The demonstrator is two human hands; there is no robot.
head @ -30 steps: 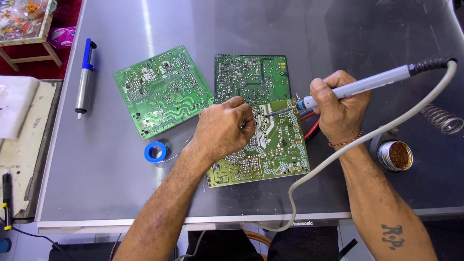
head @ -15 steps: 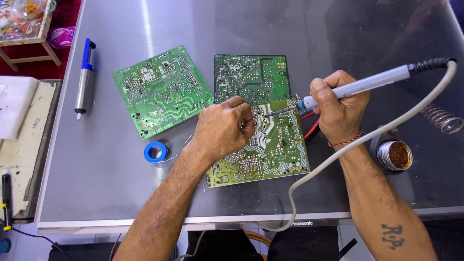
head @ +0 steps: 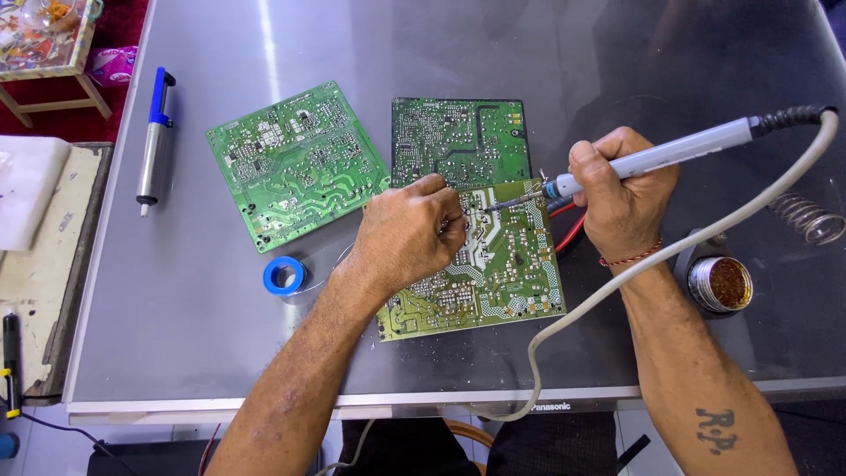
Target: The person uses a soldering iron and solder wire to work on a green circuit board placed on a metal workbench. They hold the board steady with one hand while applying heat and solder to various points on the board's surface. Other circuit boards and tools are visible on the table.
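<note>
Here the right hand (head: 621, 198) touches a soldering iron (head: 652, 159) to the circuit board (head: 502, 264).

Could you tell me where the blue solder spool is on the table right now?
In the head view, the blue solder spool lies on the grey table, just left of the left hand and below the tilted green circuit board.

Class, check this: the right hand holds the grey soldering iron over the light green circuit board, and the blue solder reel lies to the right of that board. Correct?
Not quite. In the head view the blue solder reel lies left of the light green circuit board, beside the left forearm. The right hand does hold the grey soldering iron over it.
</note>
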